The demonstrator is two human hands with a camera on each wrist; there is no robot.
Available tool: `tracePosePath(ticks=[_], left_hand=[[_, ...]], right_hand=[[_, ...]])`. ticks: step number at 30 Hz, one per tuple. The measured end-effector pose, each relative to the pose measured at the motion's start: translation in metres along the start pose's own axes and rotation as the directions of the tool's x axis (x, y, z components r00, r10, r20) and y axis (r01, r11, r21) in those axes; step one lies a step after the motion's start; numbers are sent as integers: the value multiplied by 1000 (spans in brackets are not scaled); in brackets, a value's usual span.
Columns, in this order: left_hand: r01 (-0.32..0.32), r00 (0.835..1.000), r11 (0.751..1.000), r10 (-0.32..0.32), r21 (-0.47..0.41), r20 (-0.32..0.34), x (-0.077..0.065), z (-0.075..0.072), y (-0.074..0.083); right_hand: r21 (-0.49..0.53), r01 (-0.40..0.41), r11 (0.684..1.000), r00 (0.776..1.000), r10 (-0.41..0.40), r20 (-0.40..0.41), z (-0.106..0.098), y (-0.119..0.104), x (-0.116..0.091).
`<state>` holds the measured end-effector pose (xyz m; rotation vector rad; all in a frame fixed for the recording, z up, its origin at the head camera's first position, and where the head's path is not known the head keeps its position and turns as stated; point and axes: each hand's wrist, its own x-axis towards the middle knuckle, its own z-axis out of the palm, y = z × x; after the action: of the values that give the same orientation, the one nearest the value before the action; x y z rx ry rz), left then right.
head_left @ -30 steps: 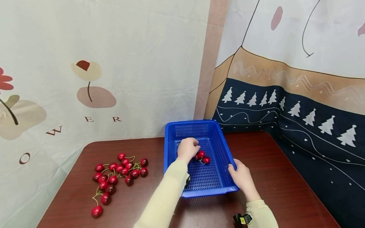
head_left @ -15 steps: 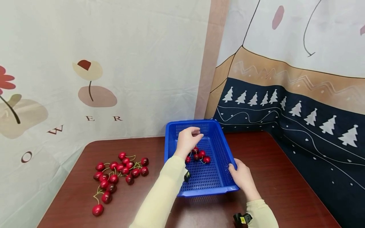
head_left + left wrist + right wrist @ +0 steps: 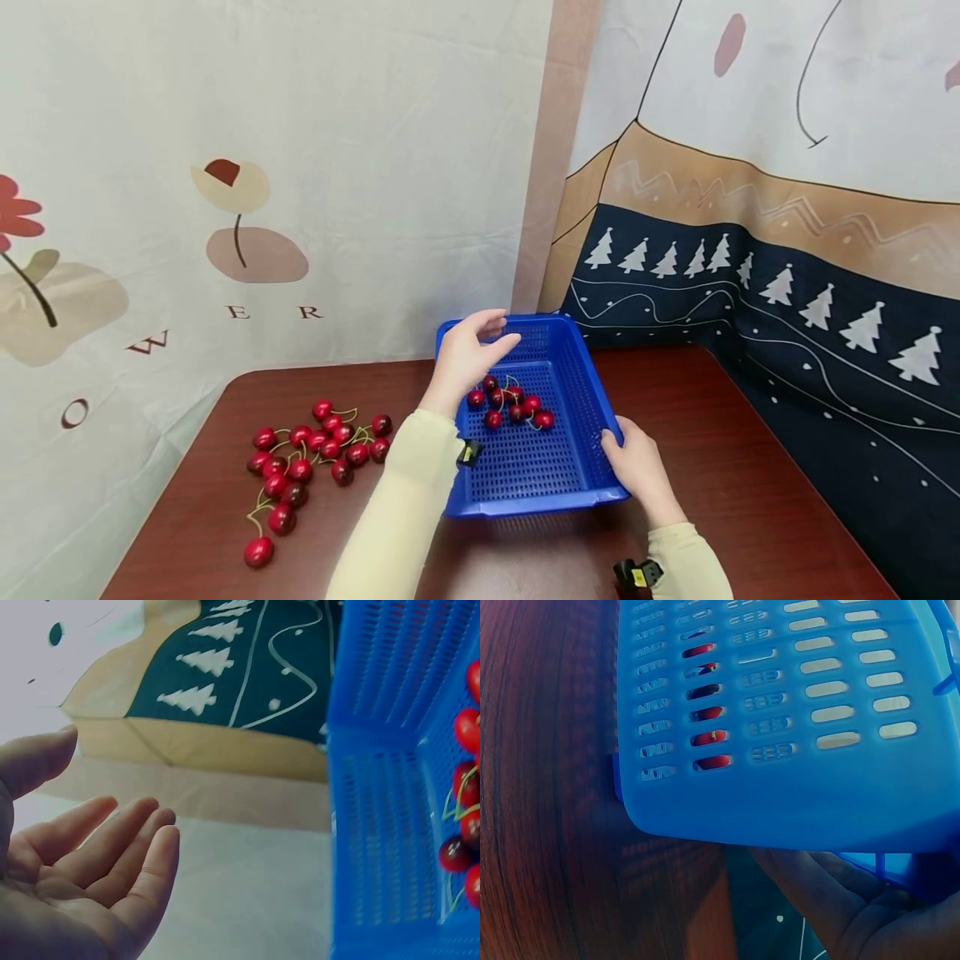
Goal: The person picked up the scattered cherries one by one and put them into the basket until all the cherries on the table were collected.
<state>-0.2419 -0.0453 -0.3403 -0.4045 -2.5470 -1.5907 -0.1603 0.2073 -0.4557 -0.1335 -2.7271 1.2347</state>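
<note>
A blue plastic basket [image 3: 525, 506] with slotted walls stands on the table. Several red cherries [image 3: 516, 412] with green stems lie together on its floor, and the left wrist view shows some of these cherries [image 3: 469, 729] at its right edge. Above the basket's left side hovers my left hand [image 3: 463, 360], thumb and fingers apart, holding nothing. In the left wrist view this hand [image 3: 97, 877] has its palm bare. My right hand [image 3: 637, 465] grips the basket's right rim near the front corner; the right wrist view shows the hand [image 3: 832, 900] at the basket's edge, fingers partly hidden.
A loose group of several cherries [image 3: 300, 470] with stems lies on the brown table [image 3: 720, 467], left of the basket. Printed cloths [image 3: 390, 167] hang behind the table, and a dark one with white trees [image 3: 855, 392] runs down its right side.
My left hand has risen out of the basket and moved left with its fingers spreading, uncovering more cherries there. The right hand keeps its grip on the rim.
</note>
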Motion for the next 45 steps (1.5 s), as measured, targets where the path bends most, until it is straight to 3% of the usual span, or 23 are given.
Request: tracePosePath(ticks=[13, 23, 33, 45], left_hand=[[37, 994, 987, -53, 158, 95, -16, -53, -17], [96, 994, 973, -106, 211, 35, -36, -94, -52], [142, 987, 928, -158, 344, 18, -61, -135, -94], [219, 971, 871, -240, 439, -9, -104, -176, -134]], right_hand=[[-7, 3, 1000, 1000, -3, -2, 1, -3, -1], [-12, 20, 1000, 1000, -20, -6, 2, -4, 0], [-9, 17, 1000, 1000, -17, 3, 2, -4, -1], [-2, 15, 1000, 1000, -15, 2, 3, -3, -1]])
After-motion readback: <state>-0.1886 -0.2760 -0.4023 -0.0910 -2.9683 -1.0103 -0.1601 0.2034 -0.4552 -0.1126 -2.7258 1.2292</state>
